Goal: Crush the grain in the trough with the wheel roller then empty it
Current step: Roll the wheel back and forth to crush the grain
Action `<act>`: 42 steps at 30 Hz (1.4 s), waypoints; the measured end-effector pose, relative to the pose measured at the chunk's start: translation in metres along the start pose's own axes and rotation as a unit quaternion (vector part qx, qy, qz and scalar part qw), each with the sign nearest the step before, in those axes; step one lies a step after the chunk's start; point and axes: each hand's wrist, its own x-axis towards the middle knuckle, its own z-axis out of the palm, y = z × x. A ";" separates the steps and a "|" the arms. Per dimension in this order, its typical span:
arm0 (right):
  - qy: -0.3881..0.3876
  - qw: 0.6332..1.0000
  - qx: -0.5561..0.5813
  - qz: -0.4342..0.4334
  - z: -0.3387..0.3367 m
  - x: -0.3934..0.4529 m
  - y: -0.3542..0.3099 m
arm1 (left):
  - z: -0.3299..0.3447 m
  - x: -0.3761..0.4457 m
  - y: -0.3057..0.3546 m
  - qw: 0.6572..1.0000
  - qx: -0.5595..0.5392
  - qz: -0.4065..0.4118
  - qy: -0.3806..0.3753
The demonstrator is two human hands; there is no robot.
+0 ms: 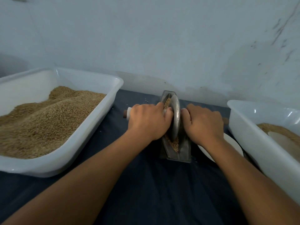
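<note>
A narrow metal trough (184, 151) stands lengthwise on the dark cloth in the middle of the table. Brown grain (175, 144) lies in its groove, visible at the near and far ends. A grey metal wheel roller (176, 117) stands upright in the groove. My left hand (146, 121) grips the roller's left handle, whose white and brown end (127, 114) sticks out past my knuckles. My right hand (203, 123) grips the right handle, which is mostly hidden under it.
A large white tub (90, 135) heaped with whole grain sits on the left. Another white tub (246, 127) on the right holds a smaller amount. A white plate (233, 144) lies between trough and right tub. A pale wall rises right behind the table.
</note>
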 end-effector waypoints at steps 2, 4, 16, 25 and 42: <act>0.004 1.000 0.012 -0.004 -0.003 -0.005 0.000 | -0.006 -0.002 0.000 1.000 0.004 0.010 0.000; 0.005 1.000 0.023 -0.001 -0.006 -0.011 0.001 | -0.011 -0.006 0.001 1.000 0.006 0.020 0.009; -0.018 0.998 0.058 0.010 -0.001 -0.010 0.006 | -0.006 -0.003 0.004 0.997 0.030 0.045 0.054; -0.052 0.998 0.029 0.032 0.019 0.027 0.012 | 0.017 0.027 -0.003 1.000 0.004 0.011 0.015; -0.171 0.982 0.044 0.074 0.035 0.086 0.026 | 0.047 0.082 -0.008 0.998 -0.015 -0.030 -0.045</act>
